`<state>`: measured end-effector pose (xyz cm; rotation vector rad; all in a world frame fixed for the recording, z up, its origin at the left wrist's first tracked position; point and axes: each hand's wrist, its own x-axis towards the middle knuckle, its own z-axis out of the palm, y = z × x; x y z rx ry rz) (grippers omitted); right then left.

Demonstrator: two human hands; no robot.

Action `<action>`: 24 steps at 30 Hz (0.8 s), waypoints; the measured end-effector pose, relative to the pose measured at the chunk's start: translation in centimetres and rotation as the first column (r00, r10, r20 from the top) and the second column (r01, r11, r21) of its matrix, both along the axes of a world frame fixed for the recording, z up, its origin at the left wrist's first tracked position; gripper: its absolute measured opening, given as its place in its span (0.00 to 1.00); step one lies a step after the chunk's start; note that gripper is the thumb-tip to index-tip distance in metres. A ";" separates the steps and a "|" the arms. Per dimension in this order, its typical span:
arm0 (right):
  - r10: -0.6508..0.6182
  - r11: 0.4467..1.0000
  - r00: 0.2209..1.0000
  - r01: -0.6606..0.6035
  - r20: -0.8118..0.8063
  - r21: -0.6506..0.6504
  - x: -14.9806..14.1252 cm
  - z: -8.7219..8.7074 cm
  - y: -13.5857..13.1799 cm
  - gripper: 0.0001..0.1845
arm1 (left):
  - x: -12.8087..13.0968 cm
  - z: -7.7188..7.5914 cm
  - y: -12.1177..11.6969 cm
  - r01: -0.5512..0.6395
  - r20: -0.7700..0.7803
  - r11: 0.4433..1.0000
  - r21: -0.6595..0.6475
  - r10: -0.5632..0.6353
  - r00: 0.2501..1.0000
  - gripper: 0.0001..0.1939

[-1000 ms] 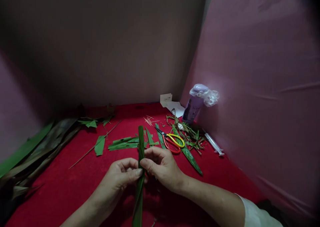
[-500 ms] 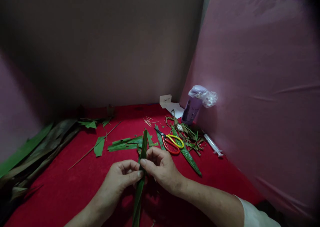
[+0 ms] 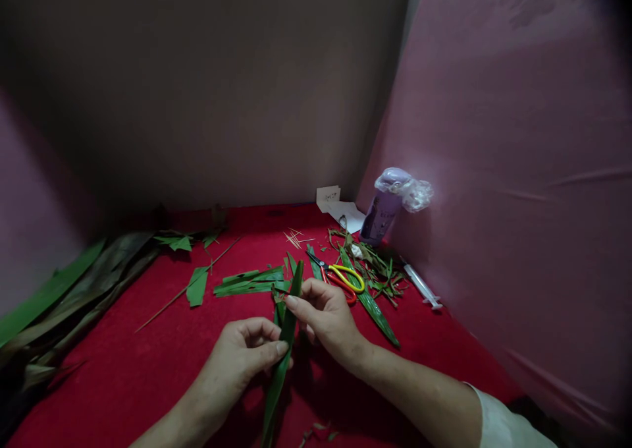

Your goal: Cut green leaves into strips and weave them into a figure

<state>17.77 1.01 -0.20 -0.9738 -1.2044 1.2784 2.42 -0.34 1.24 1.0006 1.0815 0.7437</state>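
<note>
A long, narrow green leaf strip (image 3: 277, 389) runs up from the bottom edge to a point near the middle of the view. My left hand (image 3: 247, 356) pinches it from the left, thumb on top and fingers behind. From the right, my right hand (image 3: 328, 319) pinches the strip higher up, near its upper end. Just beyond that hand lie scissors (image 3: 345, 278) with one red and one yellow handle. Several cut green leaf pieces (image 3: 251, 282) lie behind the strip.
A purple tumbler (image 3: 382, 211) wrapped in clear plastic stands by the right wall. Near it are a syringe (image 3: 421, 283), dry plant scraps (image 3: 380, 267) and white paper (image 3: 347, 216). Toothpicks (image 3: 293, 238) lie farther back; large leaves (image 3: 64, 296) pile up at left.
The strip's upper end has swung to the right. My right hand has shifted slightly up and right along it, while my left hand has stayed nearly in place.
</note>
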 end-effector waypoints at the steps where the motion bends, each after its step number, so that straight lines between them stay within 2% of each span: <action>1: 0.000 1.000 1.000 0.000 -0.011 -0.007 0.0 0.1 0.0 0.16 | 0.0 0.0 0.0 -0.001 -0.003 1.000 -0.002 0.001 1.000 0.11; 8: 0.014 0.999 0.998 -0.016 -0.057 -0.043 0.0 0.3 0.1 0.16 | 0.1 0.1 0.1 0.009 -0.015 1.000 0.008 -0.009 1.000 0.11; 13: -0.025 0.998 0.994 0.019 -0.109 -0.053 0.4 0.2 0.6 0.15 | 0.2 -0.1 0.0 0.048 -0.069 0.999 0.019 -0.046 0.997 0.12; 24: -0.062 0.997 0.988 0.055 -0.144 -0.053 0.7 0.3 1.1 0.19 | 0.3 0.4 0.0 0.067 -0.090 0.998 0.007 -0.066 0.994 0.10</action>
